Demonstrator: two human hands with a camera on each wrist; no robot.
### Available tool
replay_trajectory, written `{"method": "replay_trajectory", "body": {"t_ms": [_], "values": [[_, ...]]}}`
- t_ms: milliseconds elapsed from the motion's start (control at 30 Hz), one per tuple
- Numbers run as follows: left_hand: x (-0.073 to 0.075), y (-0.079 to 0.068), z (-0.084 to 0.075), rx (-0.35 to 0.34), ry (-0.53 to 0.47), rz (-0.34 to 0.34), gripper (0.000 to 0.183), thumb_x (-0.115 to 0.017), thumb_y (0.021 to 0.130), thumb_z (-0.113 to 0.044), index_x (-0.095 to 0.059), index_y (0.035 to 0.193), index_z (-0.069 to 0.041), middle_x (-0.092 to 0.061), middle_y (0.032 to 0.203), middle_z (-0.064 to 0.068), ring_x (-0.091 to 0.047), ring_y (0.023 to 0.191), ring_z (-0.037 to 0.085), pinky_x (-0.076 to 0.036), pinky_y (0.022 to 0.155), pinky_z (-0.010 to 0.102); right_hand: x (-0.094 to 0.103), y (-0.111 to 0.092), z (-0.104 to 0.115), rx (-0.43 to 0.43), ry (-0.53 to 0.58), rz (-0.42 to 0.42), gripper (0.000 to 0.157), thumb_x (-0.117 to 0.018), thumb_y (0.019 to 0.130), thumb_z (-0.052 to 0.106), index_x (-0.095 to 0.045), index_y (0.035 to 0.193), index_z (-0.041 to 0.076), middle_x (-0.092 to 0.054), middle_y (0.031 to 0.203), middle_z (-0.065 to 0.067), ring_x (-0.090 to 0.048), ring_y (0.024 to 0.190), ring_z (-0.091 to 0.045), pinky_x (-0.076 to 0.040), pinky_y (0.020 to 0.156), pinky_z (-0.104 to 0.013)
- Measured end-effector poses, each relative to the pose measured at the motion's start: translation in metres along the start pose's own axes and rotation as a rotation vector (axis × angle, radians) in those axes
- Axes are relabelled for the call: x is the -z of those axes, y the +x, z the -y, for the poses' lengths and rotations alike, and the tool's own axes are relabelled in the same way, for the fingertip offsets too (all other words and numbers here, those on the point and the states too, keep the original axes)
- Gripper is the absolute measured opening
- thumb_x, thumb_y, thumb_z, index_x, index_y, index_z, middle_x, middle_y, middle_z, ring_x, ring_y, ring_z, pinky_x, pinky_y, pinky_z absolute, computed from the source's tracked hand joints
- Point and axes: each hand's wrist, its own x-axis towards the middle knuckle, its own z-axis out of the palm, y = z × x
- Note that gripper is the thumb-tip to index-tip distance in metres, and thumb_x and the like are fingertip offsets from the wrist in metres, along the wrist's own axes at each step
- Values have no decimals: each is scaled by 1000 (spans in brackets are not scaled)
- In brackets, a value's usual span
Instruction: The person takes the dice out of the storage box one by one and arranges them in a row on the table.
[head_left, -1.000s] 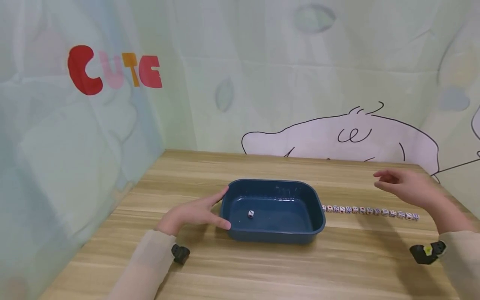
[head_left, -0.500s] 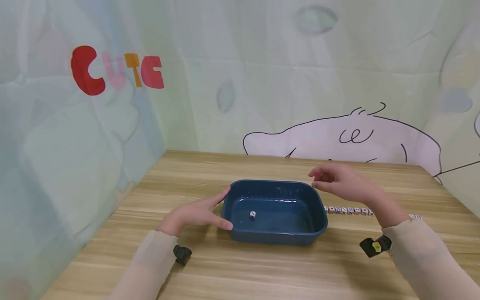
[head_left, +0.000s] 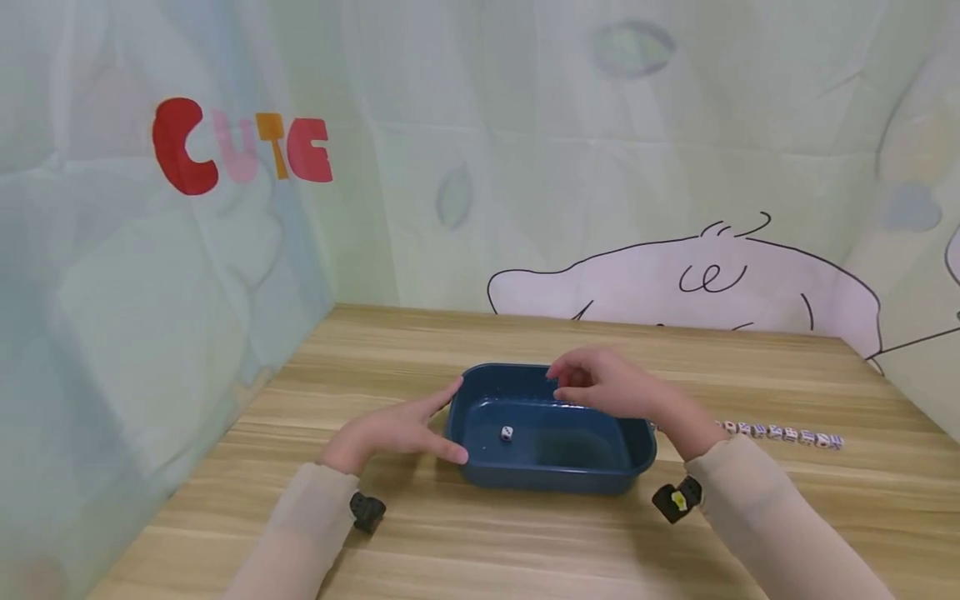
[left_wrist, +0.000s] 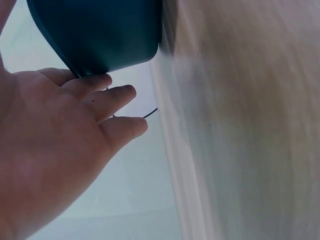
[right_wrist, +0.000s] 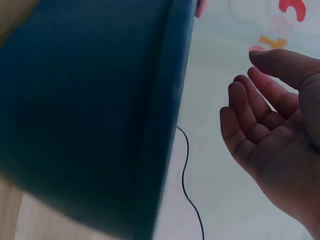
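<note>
A dark blue rectangular basin stands on the wooden table with one white die on its floor, left of centre. My left hand lies against the basin's left end, thumb and forefinger spread along the rim. In the left wrist view its other fingers extend fairly straight beside the basin's outer wall. Over the basin's right half hovers my right hand, its fingers loosely bent. The right wrist view shows nothing between this hand's thumb and fingers.
A straight row of several dice runs rightward from the basin's right end; my right forearm hides part of it. The wooden tabletop ends at a printed cloth backdrop behind and on the left.
From above the right part of the dice row, my right hand has moved left and slightly down to over the basin. My left hand and the die inside stay in place.
</note>
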Motion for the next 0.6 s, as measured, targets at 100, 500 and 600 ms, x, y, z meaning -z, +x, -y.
{"method": "replay_trajectory", "body": {"t_ms": [100,500,600], "values": [[0,0,0,1,-3,-1,112,-78,76,-45,-5,156,-17,-13,161,10,-14,147,31,-19,115,56,-8,6,5,34,7,26,26,-64,92,12,-63,115,0,-66,91,-1,-59,80,-13,-52,74,-26],[1,0,-1,18,17,3,110,-77,77,-47,-7,156,-18,-14,161,9,-16,147,30,-19,115,56,-34,25,8,69,53,84,28,-64,93,13,-63,116,-2,-66,93,-2,-59,83,-12,-52,75,-25],[1,0,-2,21,27,6,109,-76,78,-48,-7,156,-16,-14,161,10,-16,147,31,-19,115,56,-40,29,7,55,48,106,27,-64,92,13,-63,116,-1,-66,91,-1,-58,80,-11,-52,73,-24]]}}
